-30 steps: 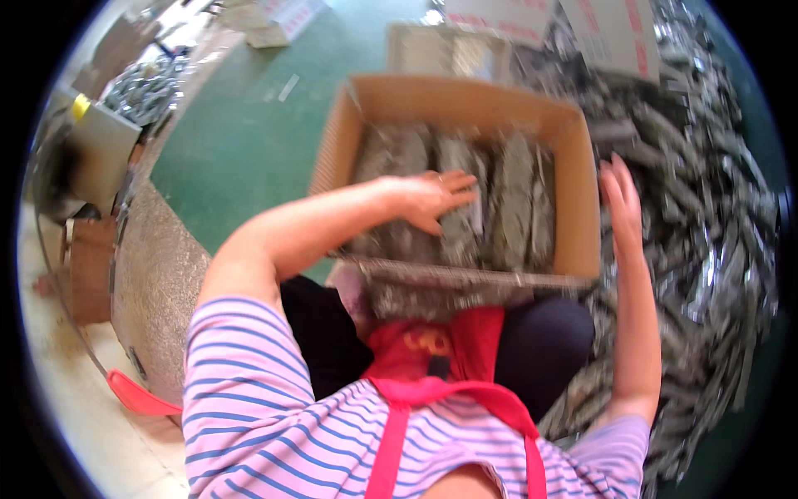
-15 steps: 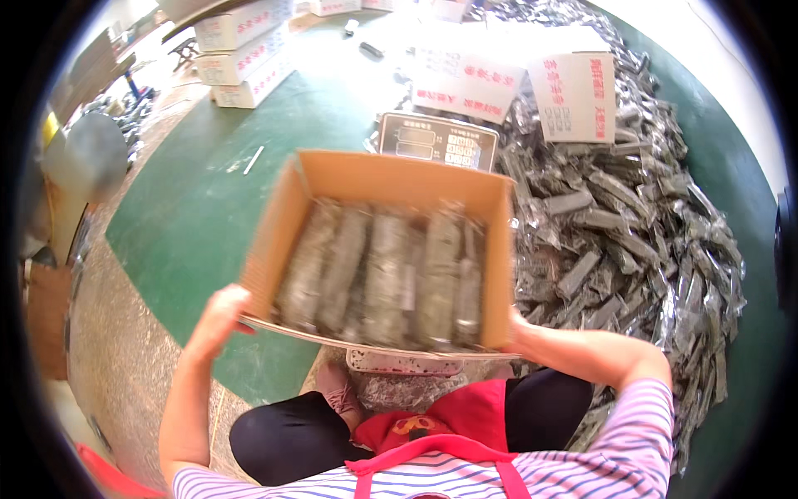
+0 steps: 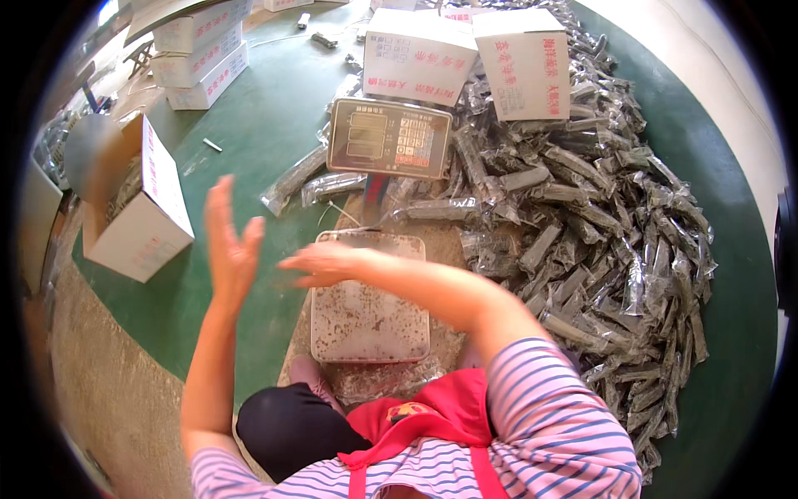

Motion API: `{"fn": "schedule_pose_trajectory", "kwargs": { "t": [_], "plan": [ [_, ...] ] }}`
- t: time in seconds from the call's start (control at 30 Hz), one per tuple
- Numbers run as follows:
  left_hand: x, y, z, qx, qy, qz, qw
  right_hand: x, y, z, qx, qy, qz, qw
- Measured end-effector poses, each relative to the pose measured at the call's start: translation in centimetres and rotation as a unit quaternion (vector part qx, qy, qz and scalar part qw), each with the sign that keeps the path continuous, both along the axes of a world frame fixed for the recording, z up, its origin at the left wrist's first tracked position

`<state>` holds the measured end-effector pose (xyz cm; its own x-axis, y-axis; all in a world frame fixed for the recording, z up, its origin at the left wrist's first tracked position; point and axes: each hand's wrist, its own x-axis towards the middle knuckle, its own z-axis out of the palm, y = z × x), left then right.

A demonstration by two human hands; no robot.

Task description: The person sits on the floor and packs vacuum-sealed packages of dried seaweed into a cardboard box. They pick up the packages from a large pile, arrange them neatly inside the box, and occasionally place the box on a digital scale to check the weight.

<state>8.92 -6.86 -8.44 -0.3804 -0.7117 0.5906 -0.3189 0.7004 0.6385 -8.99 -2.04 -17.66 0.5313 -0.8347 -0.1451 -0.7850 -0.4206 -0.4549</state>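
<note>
My left hand (image 3: 233,249) is raised just right of a carton (image 3: 145,241), its fingers stretched and the thumb apart. Nothing is in it. That white carton stands on the left with its top flaps up; a little of the dark contents shows inside. Across my body reaches my right hand (image 3: 326,263), fingers extended and slightly blurred, also holding nothing. It is above the far left part of a speckled white scale platform (image 3: 370,328). Behind the platform is the scale's display panel (image 3: 389,138) with its keypad.
A big heap of clear-wrapped dark bundles (image 3: 582,224) spreads along the right side. Two white cartons (image 3: 420,58) stand on its far part. More cartons (image 3: 199,58) are stacked at the far left. A small white stick (image 3: 213,145) lies on the green floor (image 3: 266,125).
The carton of wrapped bundles, held in both hands before, now stands at the left, released. My right arm has swung left across the scale, and the platform is uncovered.
</note>
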Motion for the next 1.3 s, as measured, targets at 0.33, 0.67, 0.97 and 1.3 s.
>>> {"fn": "schedule_pose_trajectory", "kwargs": {
  "t": [0.33,0.67,0.97,1.3],
  "plan": [
    [-24.6,0.3,4.0,-0.222,-0.191,-0.222,0.930,-35.8,22.4,-1.8,0.265,0.325,-0.240,0.875],
    [-35.6,-7.8,-0.1,-0.146,-0.321,-0.123,0.928,-47.0,12.4,-7.5,-0.176,0.306,-0.334,0.874],
    [-36.1,-7.8,1.6,-0.128,-0.342,-0.117,0.924,-63.6,-12.4,24.9,-0.345,0.470,-0.454,0.674],
    [-36.9,-7.9,0.8,-0.118,-0.333,-0.121,0.928,-74.0,-12.3,30.3,-0.421,0.257,-0.675,0.548]
  ]
}}
